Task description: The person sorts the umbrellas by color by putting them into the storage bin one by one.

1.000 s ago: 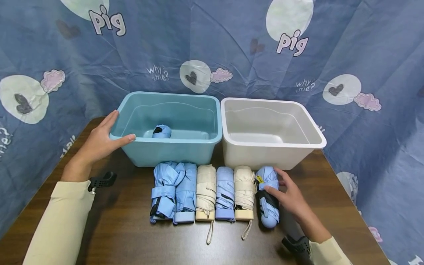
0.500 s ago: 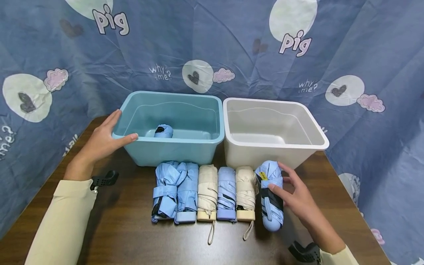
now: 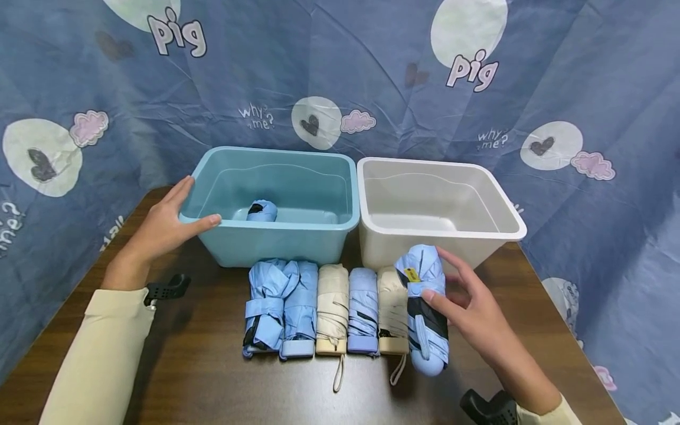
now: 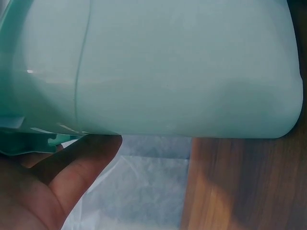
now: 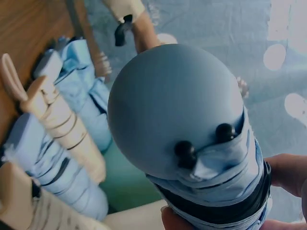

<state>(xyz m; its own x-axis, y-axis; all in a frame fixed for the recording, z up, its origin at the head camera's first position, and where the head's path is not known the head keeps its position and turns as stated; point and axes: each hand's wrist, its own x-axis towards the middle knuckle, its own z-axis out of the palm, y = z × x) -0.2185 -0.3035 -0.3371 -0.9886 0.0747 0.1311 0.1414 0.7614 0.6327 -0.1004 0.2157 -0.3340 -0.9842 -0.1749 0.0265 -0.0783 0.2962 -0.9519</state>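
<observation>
My right hand (image 3: 474, 302) grips a folded blue umbrella (image 3: 431, 337) with a black band and a yellow tag, raised off the table. In the right wrist view its rounded handle end (image 5: 172, 105) faces the camera, with thumb and fingers around the wrapped cloth. My left hand (image 3: 155, 231) rests on the near left corner of a teal bin (image 3: 276, 243), fingers spread and thumb lying over the front rim. Another blue umbrella (image 3: 262, 211) lies inside that bin. Left of the held one, folded umbrellas lie in a row, blue ones (image 3: 300, 310) and cream ones (image 3: 332, 307).
A white bin (image 3: 411, 247) stands against the teal bin's right side. Both sit at the back of the brown wooden table (image 3: 212, 378), before a blue printed cloth (image 3: 372, 77). Wrist loops of the cream umbrellas hang toward the front.
My right hand has lifted the blue umbrella from the right end of the row, then shifted it slightly left, overlapping the neighbouring cream one in view. The left hand stays on the teal bin.
</observation>
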